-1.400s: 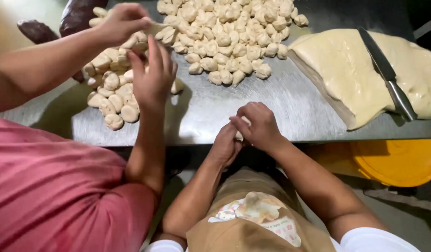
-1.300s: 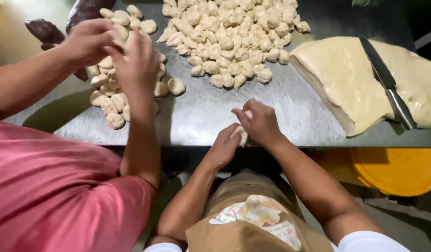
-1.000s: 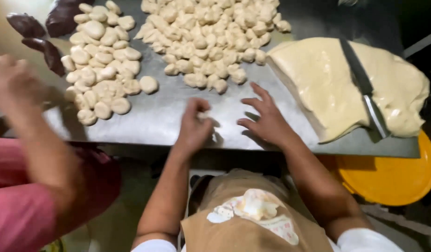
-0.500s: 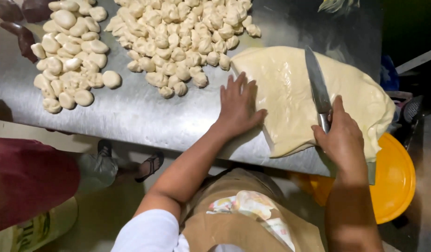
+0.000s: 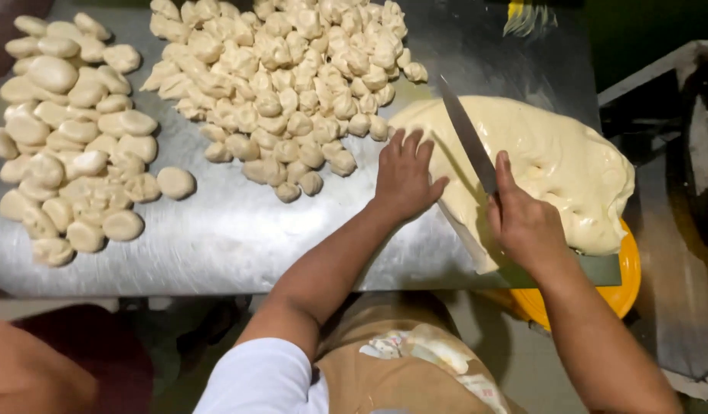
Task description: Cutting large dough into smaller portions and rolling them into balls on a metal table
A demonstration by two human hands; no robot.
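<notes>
A big slab of pale dough point(image 5: 553, 165) lies on the right of the steel table point(image 5: 239, 245). My right hand point(image 5: 522, 218) grips a long knife point(image 5: 465, 134), forefinger along its spine, with the blade slanting across the slab's left part. My left hand point(image 5: 404, 176) rests flat with fingers spread on the slab's left edge, just left of the blade. A narrow strip of dough point(image 5: 465, 238) lies between both hands.
A heap of small cut dough pieces point(image 5: 293, 77) fills the table's middle back. Rounded dough balls point(image 5: 70, 146) are piled at the left. A yellow round tub point(image 5: 618, 287) sits below the table's right end. Another person's pink sleeve point(image 5: 32, 368) shows at bottom left.
My hands left the table's front edge and moved right to the dough slab. My right hand took up the knife and set it on the dough. The other person's arms withdrew from the dough balls.
</notes>
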